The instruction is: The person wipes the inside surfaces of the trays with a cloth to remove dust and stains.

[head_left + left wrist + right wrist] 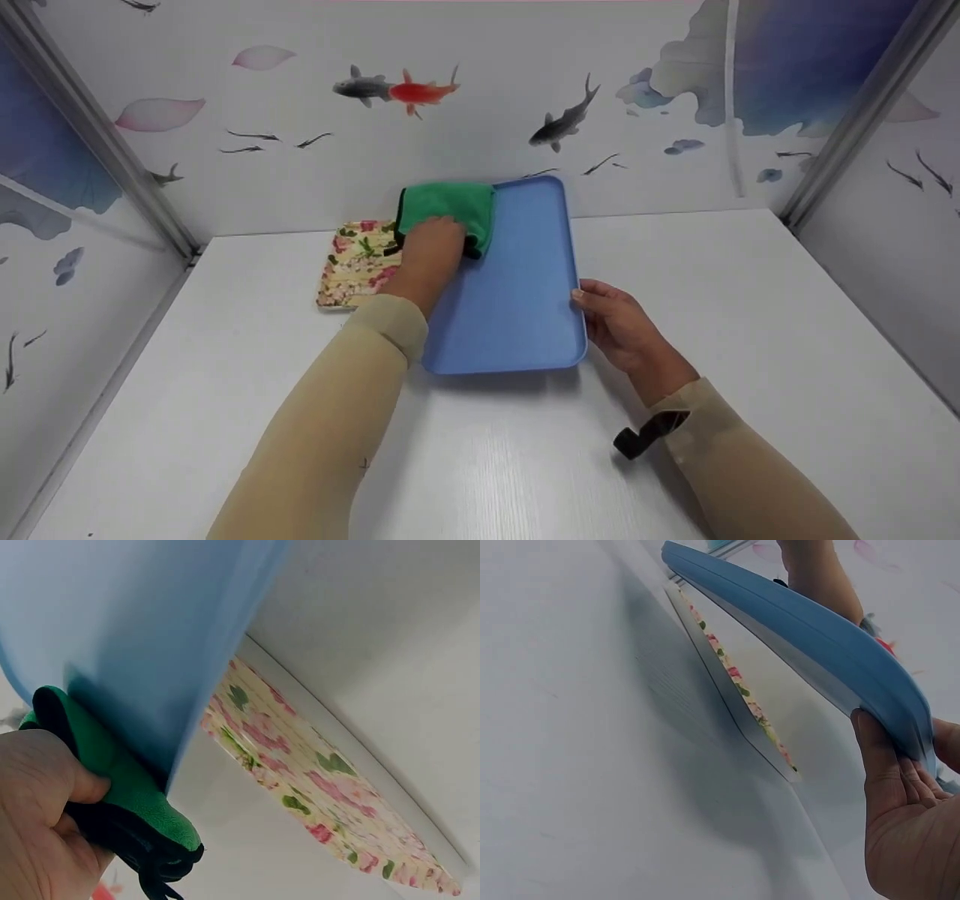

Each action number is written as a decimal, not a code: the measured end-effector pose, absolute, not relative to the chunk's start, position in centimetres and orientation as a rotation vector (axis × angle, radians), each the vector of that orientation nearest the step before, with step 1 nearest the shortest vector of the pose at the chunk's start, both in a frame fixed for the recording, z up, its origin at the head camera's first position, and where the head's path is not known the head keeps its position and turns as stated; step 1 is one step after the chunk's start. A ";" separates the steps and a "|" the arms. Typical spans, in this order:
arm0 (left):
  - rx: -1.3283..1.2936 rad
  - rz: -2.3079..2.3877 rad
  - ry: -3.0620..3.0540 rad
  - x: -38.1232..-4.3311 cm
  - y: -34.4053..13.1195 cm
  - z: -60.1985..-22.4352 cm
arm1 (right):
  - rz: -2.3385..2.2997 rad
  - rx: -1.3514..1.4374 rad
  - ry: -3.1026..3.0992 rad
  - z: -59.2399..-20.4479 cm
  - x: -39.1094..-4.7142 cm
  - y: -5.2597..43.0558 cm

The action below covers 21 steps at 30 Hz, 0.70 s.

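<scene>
A blue tray [517,292] is held tilted above the table, its right rim pinched by my right hand [619,322] between thumb and fingers. In the right wrist view, the raised tray [802,630] shows its edge and underside. My left hand [433,251] grips a folded green cloth [450,202] with black edging against the tray's upper left corner. The left wrist view shows thumb and fingers around the cloth [135,780], which touches the tray's face. Left of the tray lies a floral-patterned tray [356,262] on the table, partly hidden by the left arm and blue tray.
The white table [480,465] ends at a back wall [480,135] printed with fish and petals. Side panels with metal posts [862,120] stand left and right. A black strap [649,435] hangs at the right wrist.
</scene>
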<state>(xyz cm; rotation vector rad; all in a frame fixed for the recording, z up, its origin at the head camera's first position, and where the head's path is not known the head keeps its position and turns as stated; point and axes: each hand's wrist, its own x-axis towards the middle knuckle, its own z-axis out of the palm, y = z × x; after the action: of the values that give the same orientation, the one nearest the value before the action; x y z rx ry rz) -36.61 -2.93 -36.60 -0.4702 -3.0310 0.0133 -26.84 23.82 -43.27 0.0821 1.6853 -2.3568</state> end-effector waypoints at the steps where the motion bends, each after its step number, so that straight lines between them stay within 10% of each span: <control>1: -0.451 0.007 -3.039 -36.6 -3.1 -36.6 | -2.356 0.085 1.688 -43.3 -26.8 23.8; 21: -0.296 -0.707 -3.001 -36.0 -3.5 -36.0 | -2.335 0.061 1.714 -43.2 -26.8 23.6</control>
<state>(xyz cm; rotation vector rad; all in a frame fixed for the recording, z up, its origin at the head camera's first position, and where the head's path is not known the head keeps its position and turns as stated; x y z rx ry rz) -36.03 -3.46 -35.99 -0.2964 -3.0009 -0.7072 -26.77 23.62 -43.22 0.0613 1.7137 -2.3346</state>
